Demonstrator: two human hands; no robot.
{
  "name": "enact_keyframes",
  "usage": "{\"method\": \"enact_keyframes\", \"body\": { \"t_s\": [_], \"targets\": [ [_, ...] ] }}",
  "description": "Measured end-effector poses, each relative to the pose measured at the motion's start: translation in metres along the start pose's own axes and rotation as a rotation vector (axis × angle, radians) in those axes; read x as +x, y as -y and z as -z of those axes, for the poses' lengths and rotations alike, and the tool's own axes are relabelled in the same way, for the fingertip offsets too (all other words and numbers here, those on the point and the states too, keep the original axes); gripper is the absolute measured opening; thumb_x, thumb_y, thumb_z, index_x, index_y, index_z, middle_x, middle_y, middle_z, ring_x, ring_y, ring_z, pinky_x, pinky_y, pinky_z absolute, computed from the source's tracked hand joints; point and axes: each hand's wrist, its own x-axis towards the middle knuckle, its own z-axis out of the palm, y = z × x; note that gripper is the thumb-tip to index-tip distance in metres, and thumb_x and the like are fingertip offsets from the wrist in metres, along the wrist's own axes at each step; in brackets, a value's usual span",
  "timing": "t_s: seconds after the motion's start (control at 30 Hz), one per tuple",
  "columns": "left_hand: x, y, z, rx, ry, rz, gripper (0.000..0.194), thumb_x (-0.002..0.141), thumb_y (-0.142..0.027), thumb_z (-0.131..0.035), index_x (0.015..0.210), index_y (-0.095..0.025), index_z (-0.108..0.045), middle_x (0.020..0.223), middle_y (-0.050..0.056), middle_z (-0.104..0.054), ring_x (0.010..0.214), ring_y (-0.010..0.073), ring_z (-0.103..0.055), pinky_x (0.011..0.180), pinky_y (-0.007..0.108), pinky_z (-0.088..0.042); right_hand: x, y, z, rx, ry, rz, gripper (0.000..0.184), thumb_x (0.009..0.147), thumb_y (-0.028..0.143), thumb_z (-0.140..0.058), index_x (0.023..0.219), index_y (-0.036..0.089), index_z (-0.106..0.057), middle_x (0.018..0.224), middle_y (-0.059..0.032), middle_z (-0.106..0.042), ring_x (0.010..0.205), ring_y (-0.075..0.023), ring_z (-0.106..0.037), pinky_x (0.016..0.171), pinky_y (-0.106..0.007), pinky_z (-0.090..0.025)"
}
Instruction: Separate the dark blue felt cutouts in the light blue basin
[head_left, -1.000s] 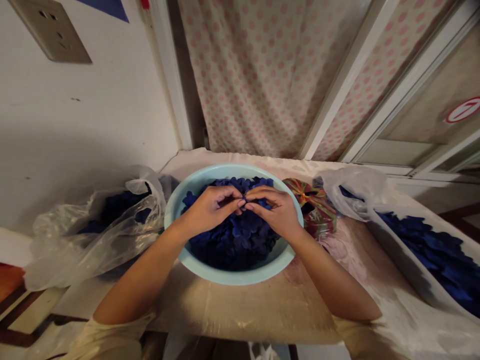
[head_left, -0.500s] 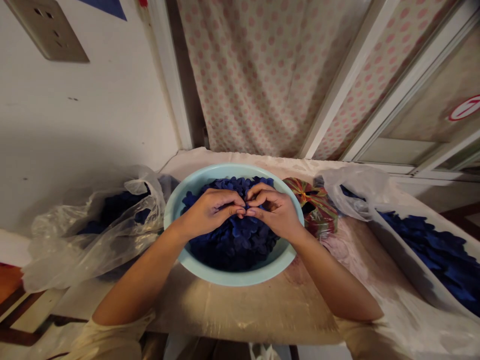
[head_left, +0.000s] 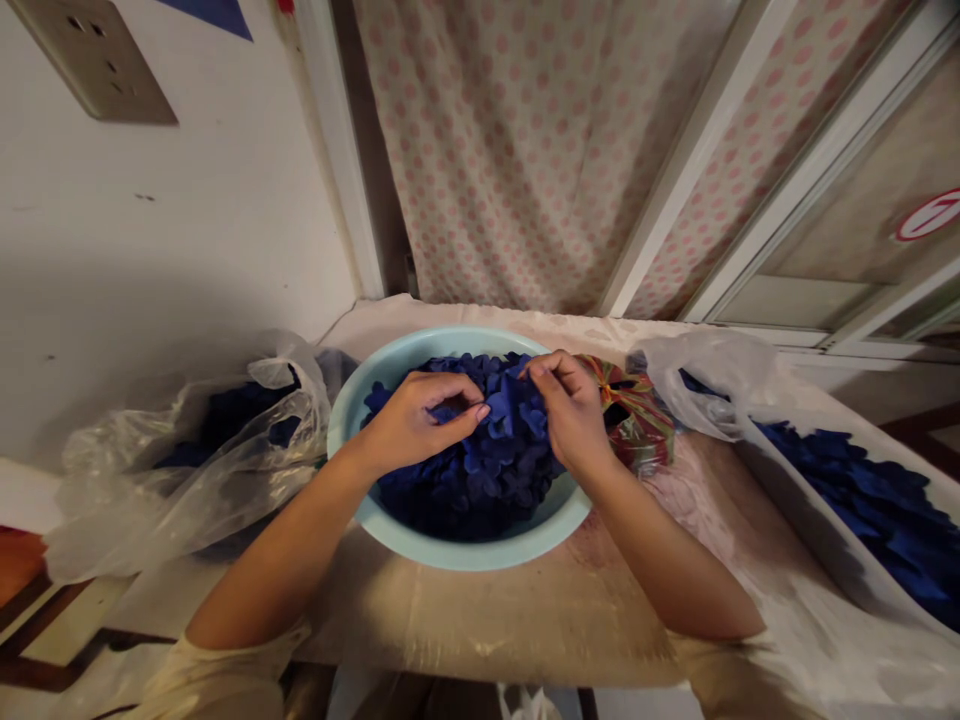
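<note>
A light-blue plastic basin stands on the table, heaped with dark-blue fabric petals. Over the heap, my left hand pinches the edge of a blue fabric petal between thumb and forefinger. To its right, my right hand is closed in a pinch above the basin's right side, near the petal's upper edge. What its fingertips hold is too small to make out.
On the left lies a clear plastic bag with blue pieces inside. Right of the basin sits a red and green wrapped bundle. Further right, a white box holds more blue petals beside another plastic bag. A dotted curtain hangs behind.
My hands were together at the fingertips and have drawn apart. The right hand has moved right and slightly up; the left has barely moved. A blue petal now shows between them.
</note>
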Motion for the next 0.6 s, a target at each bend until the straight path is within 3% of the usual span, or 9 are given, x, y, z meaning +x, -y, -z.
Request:
{"method": "enact_keyframes", "body": {
  "t_s": [0.07,0.17,0.27,0.47,0.6],
  "targets": [
    [0.0,0.001,0.0,-0.007,-0.008,0.071,0.014,0.08,-0.024,-0.056,0.072,-0.013,-0.057,0.062,-0.001,-0.056,0.055,0.0066,-0.05,0.052,0.016,-0.041,0.003,-0.007,0.002,-0.008,-0.147,0.005,0.018,0.081,0.029,-0.056,0.069,0.019,-0.047,0.068,0.0032,-0.047,0.066,-0.0101,-0.046,0.066,-0.024,-0.038],
    [0.0,0.002,-0.001,-0.011,-0.016,0.14,0.016,0.081,-0.026,-0.055,0.071,-0.013,-0.056,0.06,-0.002,-0.054,0.053,0.0059,-0.049,0.051,0.016,-0.04,0.003,-0.006,0.003,-0.073,-0.19,0.068,0.018,0.074,0.023,-0.064,0.078,0.02,-0.047,0.075,0.0031,-0.047,0.07,-0.0102,-0.047,0.065,-0.023,-0.039],
    [0.001,0.002,-0.001,0.002,-0.022,0.158,0.016,0.081,-0.027,-0.055,0.071,-0.014,-0.056,0.057,-0.004,-0.052,0.05,0.005,-0.046,0.049,0.015,-0.038,-0.002,0.005,0.0,-0.178,-0.102,0.153,0.012,0.076,0.022,-0.063,0.079,0.02,-0.051,0.077,0.0015,-0.049,0.073,-0.0113,-0.048,0.069,-0.025,-0.04],
    [0.002,-0.003,-0.002,-0.065,0.003,0.087,0.013,0.082,-0.025,-0.054,0.075,-0.014,-0.057,0.058,-0.004,-0.056,0.051,0.0046,-0.051,0.05,0.014,-0.041,-0.009,0.016,-0.007,-0.124,0.276,0.201,0.011,0.075,0.022,-0.066,0.085,0.021,-0.061,0.084,-0.0019,-0.06,0.081,-0.0142,-0.057,0.073,-0.029,-0.046],
    [0.001,-0.004,-0.001,-0.127,0.035,0.05,0.013,0.083,-0.023,-0.054,0.076,-0.014,-0.059,0.061,-0.002,-0.06,0.05,0.0047,-0.053,0.049,0.014,-0.043,-0.006,0.012,-0.006,-0.059,0.302,0.219,0.007,0.072,0.019,-0.069,0.077,0.022,-0.066,0.078,-0.0009,-0.063,0.077,-0.0136,-0.059,0.072,-0.029,-0.048]
  ]
}}
